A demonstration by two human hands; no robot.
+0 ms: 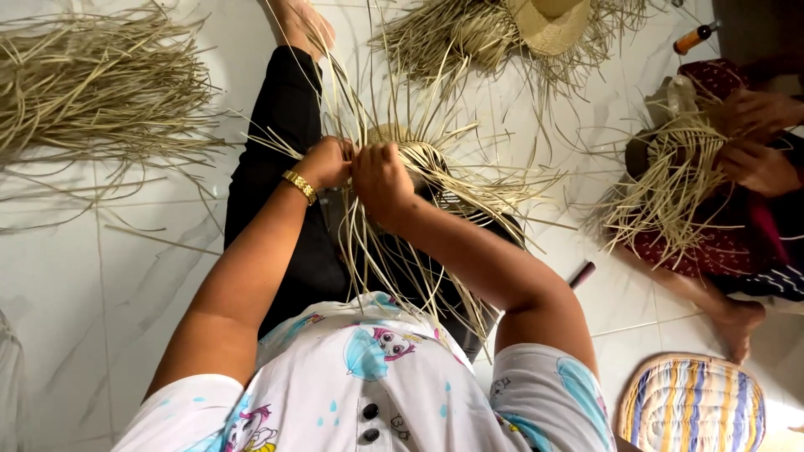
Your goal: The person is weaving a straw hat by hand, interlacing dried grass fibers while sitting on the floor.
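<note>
The person sits on the white marbled tile floor [100,276] with legs in black trousers [280,167] stretched forward. On the lap lies a half-woven round piece of pale straw [423,159], and many loose long strands spread out from it to all sides. The left hand [327,161], with a gold bracelet [299,186] on the wrist, is closed in a pinching grip on some strands at the left edge of the woven piece. The right hand [381,176] is just beside it, almost touching, and its grip is also closed around strands on top of the woven piece; the fingertips are hidden, so I cannot tell exactly which strands they hold.

In the far left corner of the floor lies a big loose heap of dry straw strips [92,92]. At the far edge, near the middle, rests a second woven straw hat with a fringe of strands [544,25]. On the right side another person sits, and this person's two hands [758,138] work on another bundle of woven straw [670,180]. Near the right bottom corner lies a striped oval cushion in many colours [695,402].
</note>
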